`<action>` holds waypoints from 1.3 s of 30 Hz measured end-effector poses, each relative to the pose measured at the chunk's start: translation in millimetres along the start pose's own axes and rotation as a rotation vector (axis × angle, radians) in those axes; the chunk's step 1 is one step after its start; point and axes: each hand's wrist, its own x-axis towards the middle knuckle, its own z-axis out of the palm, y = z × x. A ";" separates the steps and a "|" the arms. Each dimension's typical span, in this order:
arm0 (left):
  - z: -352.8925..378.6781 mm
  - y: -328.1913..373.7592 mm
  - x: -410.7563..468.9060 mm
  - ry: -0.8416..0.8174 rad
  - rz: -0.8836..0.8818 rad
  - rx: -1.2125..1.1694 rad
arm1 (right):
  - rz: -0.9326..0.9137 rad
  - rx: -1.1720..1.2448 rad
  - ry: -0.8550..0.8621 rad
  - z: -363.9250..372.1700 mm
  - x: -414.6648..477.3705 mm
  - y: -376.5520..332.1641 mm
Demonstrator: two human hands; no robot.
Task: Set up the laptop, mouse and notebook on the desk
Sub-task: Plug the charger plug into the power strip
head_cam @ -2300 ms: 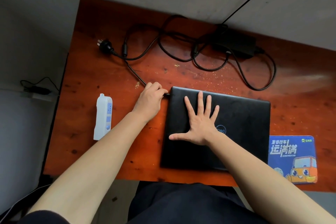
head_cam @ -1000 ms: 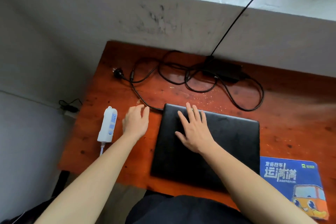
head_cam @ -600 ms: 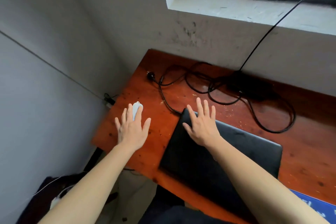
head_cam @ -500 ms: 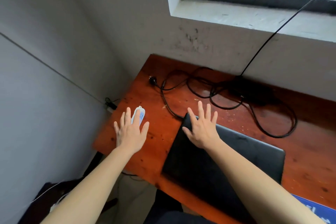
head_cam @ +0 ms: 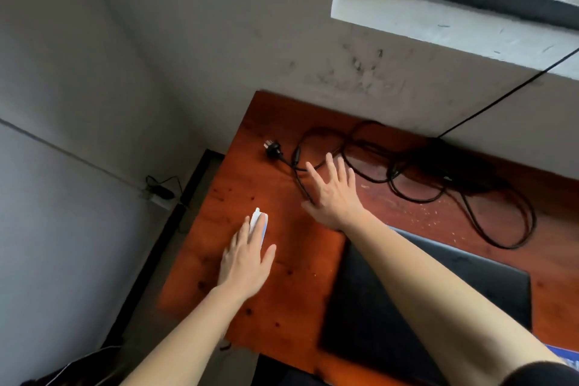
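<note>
Head view: closed black laptop [head_cam: 354,307] lies flat at the near right of the red-brown wooden surface [head_cam: 266,185], lid down, with its near edge by the front rim. The right forearm crosses over the lid. Right grip [head_cam: 335,194] is wide: bare hand, palm down, fingers straight and fanned. It sits past the laptop's far left corner, over a run of the black power cable [head_cam: 501,222]; can't tell whether it touches the cable or the wood. The cable's plug [head_cam: 271,147] lies loose just beyond the fingertips, toward the far left corner. The rest of the cable loops back to the black power brick [head_cam: 454,166] against the wall. Left grip [head_cam: 246,263] is also wide, fingers straight and together, thumb out. It lies over the near end of a white handheld device [head_cam: 258,222] near the left edge, and only the device's far tip shows; holding nothing. A blue mat corner [head_cam: 567,357] shows at the right frame edge, just beside the laptop. A thin black wire [head_cam: 501,97] runs up to the window sill [head_cam: 438,25].
</note>
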 end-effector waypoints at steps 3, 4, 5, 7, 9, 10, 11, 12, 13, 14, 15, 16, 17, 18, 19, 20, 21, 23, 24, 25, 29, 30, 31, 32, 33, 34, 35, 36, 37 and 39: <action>8.6 -12.8 -5.3 0.001 0.085 0.043 | 0.046 0.044 -0.038 -2.7 31.1 -24.2; 9.2 -14.3 -5.0 -0.002 0.095 0.049 | 0.057 0.039 -0.046 -3.1 40.3 -29.8; 10.1 -15.8 -4.8 0.001 0.105 0.055 | 0.065 0.025 -0.054 -1.6 46.8 -34.4; 9.0 -15.3 -3.9 0.001 0.120 0.073 | 0.063 -0.012 -0.062 -0.3 53.2 -38.1; 6.0 -16.3 -3.5 -0.013 0.139 0.088 | 0.054 -0.039 -0.044 -1.3 54.7 -37.0; 4.6 -17.2 -3.5 -0.019 0.145 0.088 | 0.047 -0.047 -0.010 -2.6 54.8 -35.5; 3.3 -18.4 -3.4 -0.031 0.146 0.083 | 0.041 -0.048 0.027 -5.3 53.7 -34.3; 0.7 -18.3 -4.1 -0.042 0.142 0.072 | 0.034 -0.044 0.068 -10.0 51.5 -32.8; -0.4 -18.2 -4.2 -0.056 0.133 0.057 | 0.028 -0.037 0.107 -14.8 48.6 -30.8; -2.1 -16.5 -4.5 -0.061 0.127 0.044 | 0.019 -0.029 0.154 -21.9 44.6 -27.8; -2.6 -15.4 -5.3 -0.063 0.122 0.030 | 0.009 -0.015 0.200 -27.9 37.9 -24.8; -4.8 -12.3 -5.8 -0.058 0.122 0.015 | -0.004 0.022 0.258 -35.2 27.6 -20.3; -5.8 -11.2 -7.0 -0.060 0.112 -0.016 | -0.020 0.082 0.317 -38.9 15.3 -16.5; -8.0 -7.8 -8.8 -0.064 0.087 -0.064 | -0.041 0.160 0.379 -41.9 -1.1 -11.2; -9.2 -6.1 -10.3 -0.067 0.036 -0.134 | -0.062 0.232 0.419 -41.1 -18.2 -7.7; -10.9 -3.9 -12.0 -0.061 -0.035 -0.208 | -0.067 0.290 0.422 -39.1 -36.5 -4.5; -12.3 -1.0 -14.2 -0.042 -0.116 -0.273 | -0.058 0.329 0.371 -35.3 -54.5 -0.8; -18.1 8.7 -25.8 0.014 -0.248 -0.373 | -0.047 0.307 0.155 -24.1 -85.6 6.9; -20.9 12.4 -31.9 0.042 -0.273 -0.419 | -0.040 0.284 0.063 -19.1 -97.8 9.9; -23.2 17.2 -39.1 0.068 -0.286 -0.467 | -0.033 0.294 0.019 -15.0 -109.8 12.9; -27.4 36.0 -73.6 0.122 -0.315 -0.591 | 0.034 0.549 0.039 -4.7 -153.0 19.4; -26.6 40.5 -81.0 0.128 -0.305 -0.601 | 0.070 0.681 0.023 -3.3 -160.2 19.4; -25.6 45.5 -87.4 0.137 -0.289 -0.613 | 0.097 0.822 -0.006 -2.8 -165.2 18.9; -25.1 52.0 -95.7 0.149 -0.271 -0.618 | 0.105 0.951 -0.040 -3.5 -170.7 19.3; -24.9 56.9 -101.3 0.157 -0.253 -0.621 | 0.102 1.062 -0.066 -3.8 -172.8 19.1; -25.3 61.5 -106.3 0.162 -0.237 -0.626 | 0.096 1.166 -0.082 -5.2 -173.5 18.7; -25.1 65.1 -111.3 0.165 -0.225 -0.638 | 0.091 1.262 -0.079 -6.9 -174.4 18.6; -24.4 67.7 -115.2 0.166 -0.216 -0.656 | 0.095 1.345 -0.069 -9.7 -175.2 18.1; -23.1 69.8 -120.5 0.168 -0.209 -0.679 | 0.106 1.401 -0.065 -12.0 -177.6 18.1; -20.8 72.6 -130.1 0.160 -0.192 -0.710 | 0.126 1.407 -0.071 -16.0 -181.9 18.9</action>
